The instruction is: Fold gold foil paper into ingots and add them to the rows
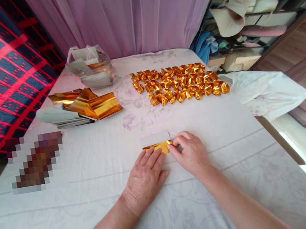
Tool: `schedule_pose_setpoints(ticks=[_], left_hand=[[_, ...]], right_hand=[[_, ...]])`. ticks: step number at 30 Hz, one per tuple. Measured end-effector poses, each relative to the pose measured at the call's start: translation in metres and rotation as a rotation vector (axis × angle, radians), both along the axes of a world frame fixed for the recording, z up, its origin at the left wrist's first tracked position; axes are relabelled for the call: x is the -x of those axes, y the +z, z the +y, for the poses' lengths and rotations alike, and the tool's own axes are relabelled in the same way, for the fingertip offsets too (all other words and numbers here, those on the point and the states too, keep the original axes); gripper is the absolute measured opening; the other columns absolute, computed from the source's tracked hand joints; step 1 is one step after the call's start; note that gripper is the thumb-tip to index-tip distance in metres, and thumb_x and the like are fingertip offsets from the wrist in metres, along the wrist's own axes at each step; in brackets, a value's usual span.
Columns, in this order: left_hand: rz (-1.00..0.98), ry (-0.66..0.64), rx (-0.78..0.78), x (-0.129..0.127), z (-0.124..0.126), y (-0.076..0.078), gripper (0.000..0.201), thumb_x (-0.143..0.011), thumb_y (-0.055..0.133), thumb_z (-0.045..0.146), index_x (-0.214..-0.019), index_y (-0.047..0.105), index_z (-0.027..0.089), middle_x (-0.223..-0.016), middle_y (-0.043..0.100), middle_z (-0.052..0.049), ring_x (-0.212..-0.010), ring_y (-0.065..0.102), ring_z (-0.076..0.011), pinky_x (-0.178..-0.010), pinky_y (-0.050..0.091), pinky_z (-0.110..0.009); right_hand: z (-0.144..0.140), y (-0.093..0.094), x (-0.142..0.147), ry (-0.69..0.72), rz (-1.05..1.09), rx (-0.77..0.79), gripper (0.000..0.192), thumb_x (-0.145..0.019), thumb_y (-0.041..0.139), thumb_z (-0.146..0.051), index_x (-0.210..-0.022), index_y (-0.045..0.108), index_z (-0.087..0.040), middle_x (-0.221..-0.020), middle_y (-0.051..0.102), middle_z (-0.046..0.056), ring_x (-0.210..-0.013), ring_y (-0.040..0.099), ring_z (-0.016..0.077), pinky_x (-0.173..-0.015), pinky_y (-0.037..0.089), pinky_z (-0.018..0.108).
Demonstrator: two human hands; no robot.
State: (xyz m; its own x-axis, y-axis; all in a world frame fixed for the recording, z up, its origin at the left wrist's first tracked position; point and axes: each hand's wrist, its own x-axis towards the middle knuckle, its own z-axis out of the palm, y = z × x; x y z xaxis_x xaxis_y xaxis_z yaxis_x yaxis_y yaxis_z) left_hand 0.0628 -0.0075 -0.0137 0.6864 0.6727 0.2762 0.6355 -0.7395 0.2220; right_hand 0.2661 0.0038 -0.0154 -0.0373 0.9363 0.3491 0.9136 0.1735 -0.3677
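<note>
A sheet of gold foil paper (161, 146) lies on the table in front of me, its near part folded over with the gold side up and its pale grey back (154, 138) showing beyond. My left hand (147, 171) rests flat on the folded part, fingers stretched out over its left side. At the right end, my right hand (190, 150) pinches the paper's edge between thumb and fingers. Farther back stand several rows of folded gold foil pieces (178, 83). Some of the sheet's near edge is hidden under my left fingers.
To the left lies a stack of loose gold foil sheets (106, 105), some with grey backs up. Behind it stands a clear plastic bag (90, 68) of more sheets. A blurred-out object (37, 162) is at the left edge. A white plastic bag (268, 90) hangs at the right edge.
</note>
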Motion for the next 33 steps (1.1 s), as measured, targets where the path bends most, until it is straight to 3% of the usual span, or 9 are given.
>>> schedule_pose_setpoints(ticks=[6,12,16,20,27,33], left_hand=[[0.007,-0.006,-0.001,0.000,0.001,0.002,0.041,-0.096,0.051,0.034,-0.130,0.058,0.012,-0.135,0.062,-0.014,-0.129,0.054,-0.0298,-0.109,0.044,-0.049],[0.028,-0.003,-0.017,-0.001,0.002,0.003,0.041,-0.095,0.052,0.033,-0.129,0.058,0.010,-0.134,0.062,-0.014,-0.128,0.055,-0.0308,-0.109,0.045,-0.049],[0.027,0.000,0.005,-0.001,0.002,0.003,0.042,-0.095,0.052,0.033,-0.132,0.056,0.011,-0.135,0.061,-0.014,-0.128,0.055,-0.0302,-0.109,0.044,-0.048],[0.019,0.004,0.021,-0.002,0.002,0.004,0.044,-0.095,0.052,0.032,-0.135,0.053,0.014,-0.137,0.060,-0.013,-0.130,0.053,-0.0291,-0.110,0.042,-0.047],[0.009,-0.003,0.006,0.000,0.003,0.001,0.040,-0.095,0.052,0.032,-0.131,0.057,0.014,-0.135,0.061,-0.013,-0.130,0.054,-0.0292,-0.110,0.042,-0.048],[0.024,-0.006,-0.019,-0.001,0.003,0.002,0.040,-0.096,0.051,0.033,-0.131,0.057,0.015,-0.134,0.062,-0.013,-0.128,0.054,-0.0294,-0.109,0.044,-0.047]], right_hand=[[-0.001,-0.002,-0.003,0.027,0.068,-0.029,0.006,-0.085,0.059,-0.021,-0.091,0.059,-0.022,-0.091,0.065,0.006,-0.087,0.061,0.0225,-0.077,0.045,0.035],[-0.003,0.001,-0.007,0.127,0.079,-0.007,0.012,-0.087,0.055,-0.016,-0.085,0.063,-0.024,-0.092,0.065,0.004,-0.087,0.061,0.0198,-0.077,0.045,0.033],[-0.003,0.004,0.000,0.079,0.045,0.015,0.004,-0.086,0.060,-0.024,-0.085,0.063,-0.023,-0.092,0.064,0.005,-0.087,0.060,0.0213,-0.078,0.044,0.035],[-0.003,0.007,0.008,0.003,-0.017,0.045,0.014,-0.081,0.071,-0.033,-0.081,0.062,-0.022,-0.091,0.063,0.006,-0.087,0.059,0.0230,-0.075,0.042,0.035],[-0.003,0.002,-0.003,0.068,0.108,0.078,0.007,-0.082,0.069,-0.020,-0.086,0.065,-0.023,-0.094,0.065,0.003,-0.091,0.062,0.0205,-0.081,0.045,0.035],[0.000,-0.003,-0.018,0.174,0.227,0.121,0.018,-0.083,0.061,-0.010,-0.089,0.070,-0.024,-0.096,0.066,0.003,-0.092,0.064,0.0184,-0.083,0.050,0.034]])
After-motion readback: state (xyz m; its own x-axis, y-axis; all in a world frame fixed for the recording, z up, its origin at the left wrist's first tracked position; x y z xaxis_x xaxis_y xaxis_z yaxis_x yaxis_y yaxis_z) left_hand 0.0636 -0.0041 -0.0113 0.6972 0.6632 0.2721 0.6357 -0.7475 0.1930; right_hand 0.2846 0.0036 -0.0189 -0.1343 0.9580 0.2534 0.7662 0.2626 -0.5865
